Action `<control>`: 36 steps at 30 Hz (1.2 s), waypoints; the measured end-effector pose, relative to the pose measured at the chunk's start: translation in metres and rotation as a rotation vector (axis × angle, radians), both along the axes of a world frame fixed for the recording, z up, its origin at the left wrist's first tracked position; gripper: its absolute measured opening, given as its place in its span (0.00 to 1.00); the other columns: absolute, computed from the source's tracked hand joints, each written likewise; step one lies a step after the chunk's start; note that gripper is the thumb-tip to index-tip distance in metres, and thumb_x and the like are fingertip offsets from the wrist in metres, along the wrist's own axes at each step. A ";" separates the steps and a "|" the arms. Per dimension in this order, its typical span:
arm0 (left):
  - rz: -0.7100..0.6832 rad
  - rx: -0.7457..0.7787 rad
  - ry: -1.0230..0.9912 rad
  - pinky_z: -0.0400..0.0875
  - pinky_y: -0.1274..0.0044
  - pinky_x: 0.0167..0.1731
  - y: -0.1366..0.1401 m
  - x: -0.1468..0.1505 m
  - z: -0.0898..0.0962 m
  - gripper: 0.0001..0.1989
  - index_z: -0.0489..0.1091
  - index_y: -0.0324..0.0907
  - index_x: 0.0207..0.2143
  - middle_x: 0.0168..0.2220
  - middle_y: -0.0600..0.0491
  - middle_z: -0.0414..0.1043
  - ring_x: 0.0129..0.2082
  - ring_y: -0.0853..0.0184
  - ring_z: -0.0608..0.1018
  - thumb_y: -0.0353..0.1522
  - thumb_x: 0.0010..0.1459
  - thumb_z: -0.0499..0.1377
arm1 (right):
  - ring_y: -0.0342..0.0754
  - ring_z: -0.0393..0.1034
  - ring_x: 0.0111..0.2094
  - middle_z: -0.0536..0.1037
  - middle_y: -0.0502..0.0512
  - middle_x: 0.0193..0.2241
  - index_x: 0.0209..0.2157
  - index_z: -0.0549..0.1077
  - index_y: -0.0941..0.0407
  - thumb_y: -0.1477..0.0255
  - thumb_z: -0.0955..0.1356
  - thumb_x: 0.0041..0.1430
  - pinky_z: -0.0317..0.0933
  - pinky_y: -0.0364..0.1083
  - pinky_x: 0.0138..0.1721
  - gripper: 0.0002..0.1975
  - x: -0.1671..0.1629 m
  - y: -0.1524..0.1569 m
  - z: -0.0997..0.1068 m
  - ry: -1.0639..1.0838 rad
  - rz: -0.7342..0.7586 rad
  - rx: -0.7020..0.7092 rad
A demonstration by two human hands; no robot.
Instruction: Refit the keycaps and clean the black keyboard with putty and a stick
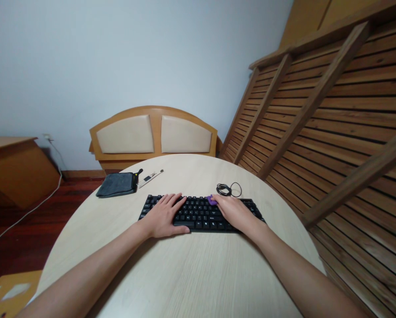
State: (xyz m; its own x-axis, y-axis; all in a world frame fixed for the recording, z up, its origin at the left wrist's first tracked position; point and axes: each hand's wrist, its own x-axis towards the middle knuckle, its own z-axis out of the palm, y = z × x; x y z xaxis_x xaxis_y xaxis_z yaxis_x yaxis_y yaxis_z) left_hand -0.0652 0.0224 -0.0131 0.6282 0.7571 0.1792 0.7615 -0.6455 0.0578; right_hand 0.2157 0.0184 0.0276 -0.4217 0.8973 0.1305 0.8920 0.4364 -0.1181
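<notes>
Two hands lie over the keyboard (201, 217), which sits mid-table (191, 274). A coiled cord (230, 190) lies just behind it, near the right hand (235, 213); farther left are a grey cloth (116, 184) and a packet (147, 179) with a thin stick. A headboard (157, 119) stands beyond, a slatted frame (303, 115) leans at right.

The keyboard's long axis runs left to right, its space bar toward the person. The left hand (163, 216) is spread flat, covering keys at the left; the right pinches a purple piece (211, 200) against the upper keys, its palm hiding others. The piece's shape is partly covered; the packet's print is too small to read.
</notes>
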 end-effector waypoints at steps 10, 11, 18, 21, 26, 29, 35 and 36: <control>-0.001 -0.003 -0.048 0.49 0.54 0.66 0.002 -0.001 -0.005 0.54 0.47 0.42 0.71 0.70 0.40 0.49 0.67 0.43 0.57 0.65 0.53 0.52 | 0.54 0.79 0.41 0.83 0.60 0.38 0.43 0.78 0.56 0.78 0.61 0.67 0.63 0.45 0.37 0.14 -0.006 -0.038 0.022 -0.060 0.105 -0.113; -0.002 -0.005 -0.050 0.49 0.53 0.66 0.002 -0.001 -0.005 0.54 0.47 0.42 0.71 0.70 0.40 0.49 0.67 0.43 0.57 0.65 0.53 0.52 | 0.54 0.79 0.39 0.83 0.59 0.37 0.42 0.78 0.56 0.78 0.61 0.67 0.62 0.46 0.36 0.14 -0.008 -0.041 0.022 -0.070 0.113 -0.108; 0.008 -0.026 -0.032 0.49 0.54 0.66 0.002 0.000 -0.001 0.55 0.47 0.40 0.71 0.70 0.37 0.49 0.68 0.43 0.57 0.66 0.53 0.52 | 0.55 0.78 0.34 0.83 0.61 0.33 0.38 0.80 0.58 0.83 0.63 0.62 0.59 0.46 0.31 0.14 -0.024 -0.062 0.029 -0.238 0.080 -0.099; 0.004 -0.014 -0.041 0.50 0.54 0.65 0.002 0.000 -0.002 0.54 0.48 0.41 0.70 0.70 0.37 0.50 0.68 0.43 0.57 0.66 0.52 0.52 | 0.56 0.79 0.34 0.83 0.62 0.32 0.35 0.80 0.58 0.83 0.64 0.61 0.62 0.46 0.31 0.13 -0.029 -0.069 0.031 -0.279 0.050 -0.103; 0.004 0.001 -0.032 0.50 0.54 0.65 0.001 0.001 -0.002 0.54 0.47 0.42 0.71 0.70 0.38 0.50 0.68 0.44 0.58 0.66 0.53 0.51 | 0.54 0.80 0.40 0.84 0.59 0.41 0.46 0.79 0.55 0.82 0.64 0.63 0.70 0.48 0.40 0.16 -0.033 -0.065 0.018 -0.071 0.066 0.066; 0.005 -0.002 -0.025 0.50 0.55 0.65 0.000 0.001 -0.002 0.54 0.47 0.41 0.71 0.70 0.38 0.50 0.68 0.44 0.57 0.66 0.53 0.51 | 0.54 0.72 0.56 0.77 0.61 0.54 0.53 0.75 0.57 0.82 0.63 0.65 0.67 0.51 0.54 0.19 -0.039 -0.054 0.003 0.047 0.250 0.164; 0.004 -0.013 -0.026 0.50 0.56 0.65 0.000 0.001 0.001 0.55 0.50 0.38 0.70 0.70 0.36 0.50 0.68 0.45 0.57 0.66 0.53 0.50 | 0.51 0.77 0.47 0.82 0.59 0.46 0.46 0.78 0.56 0.81 0.64 0.64 0.69 0.48 0.47 0.14 -0.042 -0.050 -0.006 -0.017 0.306 0.028; 0.003 -0.010 -0.025 0.50 0.56 0.66 0.000 0.001 0.001 0.55 0.49 0.38 0.70 0.69 0.36 0.50 0.68 0.46 0.57 0.66 0.53 0.50 | 0.51 0.78 0.44 0.82 0.59 0.44 0.45 0.78 0.56 0.81 0.65 0.64 0.69 0.47 0.45 0.13 -0.041 -0.052 -0.005 -0.042 0.301 0.014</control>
